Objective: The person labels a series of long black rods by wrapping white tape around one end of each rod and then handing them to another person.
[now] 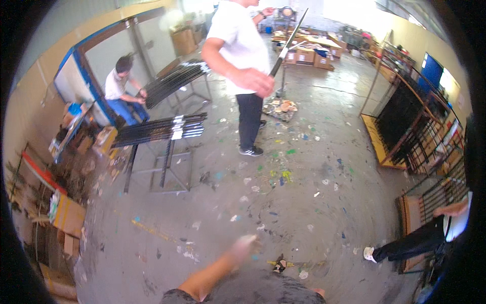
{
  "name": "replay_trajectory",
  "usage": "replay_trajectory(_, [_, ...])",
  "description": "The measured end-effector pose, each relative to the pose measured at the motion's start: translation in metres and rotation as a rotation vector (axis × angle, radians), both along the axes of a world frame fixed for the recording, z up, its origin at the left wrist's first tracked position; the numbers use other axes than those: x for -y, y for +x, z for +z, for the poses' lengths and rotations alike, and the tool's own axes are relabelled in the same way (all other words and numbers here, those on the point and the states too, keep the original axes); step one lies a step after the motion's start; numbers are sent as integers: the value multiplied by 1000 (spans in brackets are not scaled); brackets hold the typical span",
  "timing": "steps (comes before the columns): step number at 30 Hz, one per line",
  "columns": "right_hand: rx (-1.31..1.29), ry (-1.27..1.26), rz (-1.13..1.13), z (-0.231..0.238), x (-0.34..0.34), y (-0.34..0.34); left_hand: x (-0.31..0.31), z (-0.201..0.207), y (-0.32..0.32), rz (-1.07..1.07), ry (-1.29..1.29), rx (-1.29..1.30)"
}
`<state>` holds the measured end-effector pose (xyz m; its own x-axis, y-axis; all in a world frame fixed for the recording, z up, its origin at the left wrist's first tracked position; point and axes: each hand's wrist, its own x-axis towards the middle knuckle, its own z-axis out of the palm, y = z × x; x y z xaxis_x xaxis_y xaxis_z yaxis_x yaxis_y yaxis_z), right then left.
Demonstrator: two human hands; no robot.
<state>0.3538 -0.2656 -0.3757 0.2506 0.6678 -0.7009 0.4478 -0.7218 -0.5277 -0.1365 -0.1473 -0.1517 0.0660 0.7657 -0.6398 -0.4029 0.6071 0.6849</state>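
Floor (283,213) under our left hand (243,245) is bare concrete, speckled with paint spots and paper scraps; that is the nearest thing to the hand. Left hand reaches forward from the lower edge, heavily blurred, so we cannot tell how far its grip is open or whether it has anything. Our right hand is out of view. Small dark scrap (280,264) lies on the floor just right of the forearm. Ahead, a person in a white shirt (238,40) stands holding a long dark rod (288,43) angled upward. To the left, a bundle of black rods (162,129) lies across a metal stand (162,172); a second bundle (174,81) sits farther back, with a seated person (121,86) touching it. On the right, another person's leg with a white shoe (369,252) shows near a rack of dark rods (405,126)
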Motion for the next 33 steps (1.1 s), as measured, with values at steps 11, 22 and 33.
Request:
replay_trajectory(11, [-113,-75,-241,72,1,-33,-152,170,19,-253,1097,-1472])
replay_trajectory(22, [-145,-54,-248,60,66,-19,-398,280,14,-730,1041,-1466])
replay_trajectory(33, [287,439,-94,96,-19,-5,-309,276,115,-510,1089,-379])
